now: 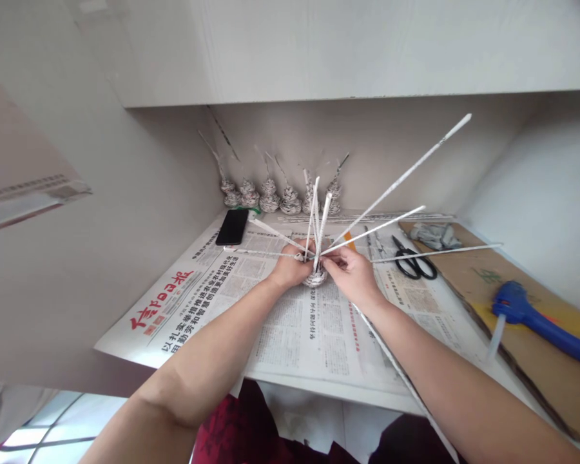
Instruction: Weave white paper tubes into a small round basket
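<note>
Between my two hands stands a small woven paper gourd (315, 278), its rounded base resting low over the newspaper. Several rolled paper sticks (401, 179) fan out from its top, up and to both sides. My left hand (294, 265) is closed around its left side, fingers partly hidden behind the sticks. On the right, my right hand (350, 270) pinches a paper stick at the weave with thumb and forefinger. One long paper strand (391, 361) runs from beneath my right hand down along the forearm toward the front edge.
Finished woven gourds (269, 196) line the back wall. A black phone (232, 227) lies on the newspaper (183, 316) at left. To the right are black scissors (414, 263), a cardboard sheet (468, 274) and a blue glue gun (546, 322). An overhead panel (343, 51) hangs above the back.
</note>
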A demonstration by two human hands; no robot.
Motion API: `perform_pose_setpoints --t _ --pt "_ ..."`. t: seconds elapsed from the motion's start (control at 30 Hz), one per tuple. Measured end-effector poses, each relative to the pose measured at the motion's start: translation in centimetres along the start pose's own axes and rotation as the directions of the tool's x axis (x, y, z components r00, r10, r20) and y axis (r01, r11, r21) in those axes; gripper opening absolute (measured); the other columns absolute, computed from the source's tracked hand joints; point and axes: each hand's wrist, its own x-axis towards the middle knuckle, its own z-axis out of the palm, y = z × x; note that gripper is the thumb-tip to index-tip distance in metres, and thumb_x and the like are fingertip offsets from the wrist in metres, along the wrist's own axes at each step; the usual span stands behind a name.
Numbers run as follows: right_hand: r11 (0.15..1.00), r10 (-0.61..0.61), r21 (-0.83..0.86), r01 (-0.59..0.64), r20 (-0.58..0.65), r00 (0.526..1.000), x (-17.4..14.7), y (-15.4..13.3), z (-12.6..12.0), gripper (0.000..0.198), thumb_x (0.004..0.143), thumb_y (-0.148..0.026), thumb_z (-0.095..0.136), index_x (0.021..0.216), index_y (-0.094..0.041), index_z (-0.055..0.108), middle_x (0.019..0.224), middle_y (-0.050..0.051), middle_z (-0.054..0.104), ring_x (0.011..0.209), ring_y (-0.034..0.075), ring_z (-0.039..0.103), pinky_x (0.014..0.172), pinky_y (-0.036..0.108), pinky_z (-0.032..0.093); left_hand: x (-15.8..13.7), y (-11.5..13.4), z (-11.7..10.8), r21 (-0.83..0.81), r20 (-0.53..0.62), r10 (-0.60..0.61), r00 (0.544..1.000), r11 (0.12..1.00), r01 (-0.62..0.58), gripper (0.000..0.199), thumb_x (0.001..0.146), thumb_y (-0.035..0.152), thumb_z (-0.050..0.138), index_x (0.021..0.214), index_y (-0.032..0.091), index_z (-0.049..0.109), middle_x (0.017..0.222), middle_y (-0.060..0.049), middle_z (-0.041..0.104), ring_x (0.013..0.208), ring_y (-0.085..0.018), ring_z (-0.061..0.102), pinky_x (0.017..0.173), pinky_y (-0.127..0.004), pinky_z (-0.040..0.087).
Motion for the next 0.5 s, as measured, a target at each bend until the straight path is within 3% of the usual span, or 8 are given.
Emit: perform_pose_setpoints --t 0.5 --pt "0.996 0.034 0.081 -0.032 -0.023 0.999 0.17 0.38 0.31 0.015 0.071 -0.031 0.064 0.078 -0.021 0.057 0.068 -0.001 0.062 0.061 0.014 0.056 0.06 0.026 0.046 -0.09 0.36 -0.03 -0.012 0.002 -0.004 1.0 1.0 0.004 0.009 0.068 0.015 0.062 0.065 0.016 0.054 0.067 0.001 0.058 0.064 -0.012 0.052 0.062 -0.023 0.042"
